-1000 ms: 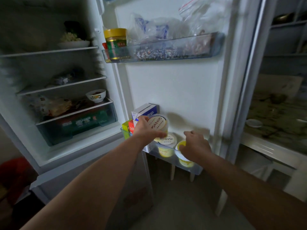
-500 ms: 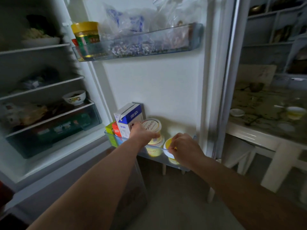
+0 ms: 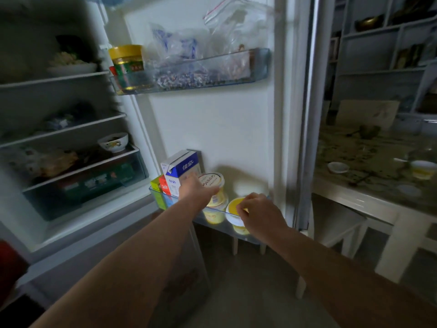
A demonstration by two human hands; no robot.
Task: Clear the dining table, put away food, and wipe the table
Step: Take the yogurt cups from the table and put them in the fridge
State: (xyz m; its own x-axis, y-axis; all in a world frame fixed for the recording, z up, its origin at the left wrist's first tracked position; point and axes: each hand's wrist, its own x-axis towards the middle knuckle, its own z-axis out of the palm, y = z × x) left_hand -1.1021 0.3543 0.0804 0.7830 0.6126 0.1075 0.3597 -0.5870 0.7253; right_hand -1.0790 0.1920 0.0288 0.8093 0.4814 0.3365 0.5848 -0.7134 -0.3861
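The fridge stands open, and its door carries a low clear shelf [image 3: 214,210]. My left hand [image 3: 192,189] grips a yellow yogurt cup [image 3: 212,183] with a white printed lid, stacked on another yellow cup [image 3: 214,216] in that shelf. My right hand [image 3: 256,213] pinches the rim of a third yellow cup [image 3: 234,209], which sits in the shelf to the right. A blue and white milk carton [image 3: 181,171] stands just left of my left hand, beside small red and green cartons [image 3: 159,184].
An upper door shelf [image 3: 259,63] holds a yellow-lidded jar [image 3: 127,61] and plastic bags. Inside, a small bowl [image 3: 113,142] and a plate of food [image 3: 71,66] sit on shelves. At right, the dining table [image 3: 369,200] carries a white dish [image 3: 338,167] and a yellow cup [image 3: 423,169].
My view has shifted between frames. Both hands stay at the low door shelf on their cups; the cup under my left hand sits upright on the lower one, and my right hand has lifted slightly.
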